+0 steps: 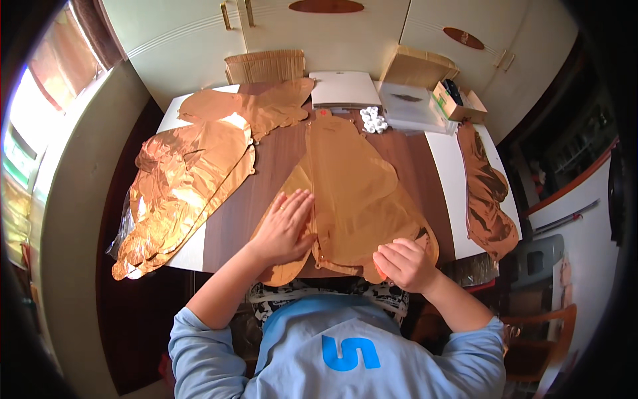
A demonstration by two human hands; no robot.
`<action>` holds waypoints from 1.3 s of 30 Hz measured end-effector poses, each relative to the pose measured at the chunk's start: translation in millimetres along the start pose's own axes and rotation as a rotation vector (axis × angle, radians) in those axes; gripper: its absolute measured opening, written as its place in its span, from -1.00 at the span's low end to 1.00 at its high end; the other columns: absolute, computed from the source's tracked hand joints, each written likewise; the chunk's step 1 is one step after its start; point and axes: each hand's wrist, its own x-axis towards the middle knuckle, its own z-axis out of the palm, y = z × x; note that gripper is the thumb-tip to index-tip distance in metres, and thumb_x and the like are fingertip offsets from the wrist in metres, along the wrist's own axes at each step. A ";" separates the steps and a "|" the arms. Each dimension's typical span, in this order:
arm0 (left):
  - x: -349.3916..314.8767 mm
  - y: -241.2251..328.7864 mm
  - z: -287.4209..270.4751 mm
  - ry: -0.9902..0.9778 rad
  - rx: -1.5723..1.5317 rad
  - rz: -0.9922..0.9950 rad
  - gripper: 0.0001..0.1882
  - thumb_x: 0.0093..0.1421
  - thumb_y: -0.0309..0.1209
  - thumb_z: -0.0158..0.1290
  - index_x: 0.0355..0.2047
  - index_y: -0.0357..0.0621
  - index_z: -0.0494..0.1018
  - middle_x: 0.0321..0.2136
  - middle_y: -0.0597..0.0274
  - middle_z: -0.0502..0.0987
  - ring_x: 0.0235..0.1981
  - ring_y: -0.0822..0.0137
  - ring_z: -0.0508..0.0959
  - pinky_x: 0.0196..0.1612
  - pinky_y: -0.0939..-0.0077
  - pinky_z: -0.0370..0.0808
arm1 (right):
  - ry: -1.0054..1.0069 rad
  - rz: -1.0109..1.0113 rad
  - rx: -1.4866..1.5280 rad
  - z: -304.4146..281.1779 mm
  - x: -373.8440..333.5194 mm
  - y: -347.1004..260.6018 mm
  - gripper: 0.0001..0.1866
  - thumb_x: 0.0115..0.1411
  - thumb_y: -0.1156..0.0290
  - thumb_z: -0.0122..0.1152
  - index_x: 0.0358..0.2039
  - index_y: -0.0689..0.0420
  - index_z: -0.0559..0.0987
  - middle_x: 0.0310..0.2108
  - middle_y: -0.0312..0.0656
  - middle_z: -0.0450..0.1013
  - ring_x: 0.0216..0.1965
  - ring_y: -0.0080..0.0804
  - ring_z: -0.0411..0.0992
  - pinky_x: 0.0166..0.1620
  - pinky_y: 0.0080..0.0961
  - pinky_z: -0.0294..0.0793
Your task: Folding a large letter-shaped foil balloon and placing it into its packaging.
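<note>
A flat, uninflated copper-coloured foil balloon (352, 179) lies in front of me, its narrow end pointing to the far side of the table. My left hand (286, 226) rests flat on its left part, fingers stretched out along a fold line, a ring on one finger. At the near right edge of the foil, my right hand (407, 265) is closed with bent fingers. A small orange-red thing (381, 267) peeks out under those fingertips; its kind is hidden by the hand.
Crumpled foil balloons (189, 179) cover the table's left side, and another foil piece (488, 193) hangs over its right edge. At the back are a white flat box (344, 90), several small white rolls (373, 120), a clear plastic box (415, 106) and an open carton (470, 106).
</note>
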 end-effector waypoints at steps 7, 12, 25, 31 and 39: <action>-0.3 -10.6 -11.3 -0.002 -0.042 -0.059 -0.30 0.19 -0.20 0.02 0.27 -0.31 0.17 0.25 -0.14 0.24 0.33 -0.03 0.17 0.39 0.03 -0.02 | 0.007 -0.014 -0.005 0.4 6.4 -2.4 -0.78 0.05 0.45 0.18 -0.28 0.24 0.59 -0.30 -0.09 0.56 -0.29 -0.23 0.55 -0.15 -0.32 0.53; 2.6 -8.6 -10.4 -0.014 -0.038 -0.020 -0.34 0.20 -0.22 0.04 0.25 -0.29 0.20 0.24 -0.13 0.24 0.31 -0.02 0.20 0.38 0.03 0.01 | -0.010 -0.009 -0.006 0.3 3.9 -8.2 -0.79 0.05 0.45 0.19 -0.28 0.24 0.59 -0.28 -0.09 0.56 -0.27 -0.23 0.55 -0.14 -0.32 0.53; 15.6 -6.0 0.9 -0.028 -0.004 0.093 -0.39 0.13 -0.22 0.10 0.15 -0.25 0.31 0.15 -0.05 0.34 0.26 -0.03 0.27 0.34 0.01 0.11 | -0.139 0.173 0.074 -2.3 3.2 -35.7 -0.69 0.05 0.40 0.20 -0.18 0.22 0.55 -0.13 -0.03 0.47 -0.12 -0.18 0.45 0.02 -0.20 0.43; 13.2 -6.0 2.3 -0.026 -0.003 0.096 -0.40 0.11 -0.22 0.12 0.13 -0.24 0.33 0.14 -0.06 0.34 0.25 -0.04 0.28 0.33 -0.01 0.13 | -0.084 0.154 -0.068 16.5 -17.4 -38.1 -0.68 0.06 0.40 0.21 -0.14 0.21 0.56 -0.12 -0.07 0.49 -0.11 -0.20 0.46 0.01 -0.22 0.42; 7.3 -1.4 -0.6 -0.030 -0.035 0.096 -0.39 0.11 -0.23 0.13 0.16 -0.20 0.34 0.17 -0.04 0.34 0.25 -0.01 0.29 0.31 0.00 0.17 | -0.033 0.133 0.027 11.8 -17.7 -35.5 -0.74 0.08 0.40 0.18 -0.21 0.21 0.59 -0.16 -0.10 0.52 -0.13 -0.21 0.49 -0.05 -0.23 0.44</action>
